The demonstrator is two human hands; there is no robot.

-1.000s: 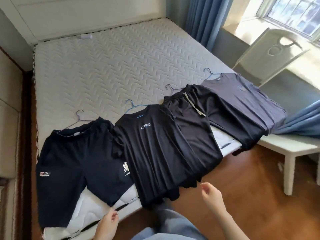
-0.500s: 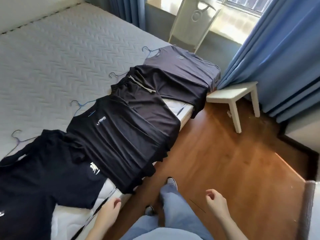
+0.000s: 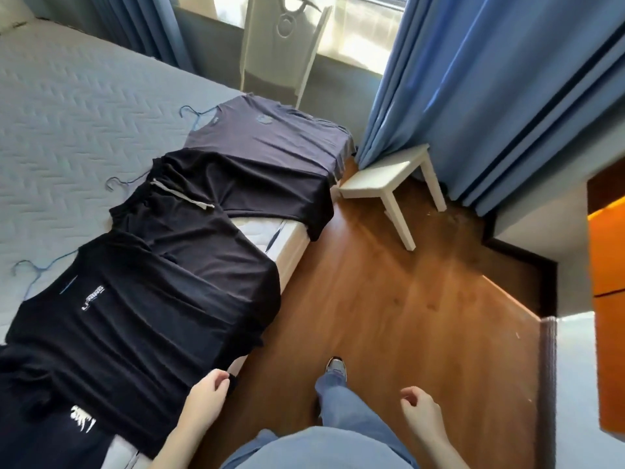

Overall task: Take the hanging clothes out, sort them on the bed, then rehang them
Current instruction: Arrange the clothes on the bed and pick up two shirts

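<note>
Several dark garments on wire hangers lie in a row along the bed (image 3: 67,106) edge. Farthest is a grey-blue T-shirt (image 3: 270,137), then black drawstring shorts (image 3: 209,211), a black T-shirt with a small white logo (image 3: 135,316), and at the bottom left dark shorts with a white emblem (image 3: 50,431). My left hand (image 3: 206,397) hovers at the black T-shirt's lower hem with fingers loosely curled, holding nothing. My right hand (image 3: 422,412) hangs over the wooden floor, fingers loosely apart and empty.
A small white stool (image 3: 389,177) stands on the wooden floor (image 3: 389,299) by the bed's corner. Blue curtains (image 3: 490,79) hang at the right and a white chair (image 3: 284,45) stands by the window. An orange wardrobe edge (image 3: 608,299) shows at far right. My jeans leg and shoe (image 3: 334,367) are below.
My view has swung right and closer along the bed edge; the leftmost shorts slid mostly out of view. My left hand rose to the black T-shirt's hem. The clothes have not moved.
</note>
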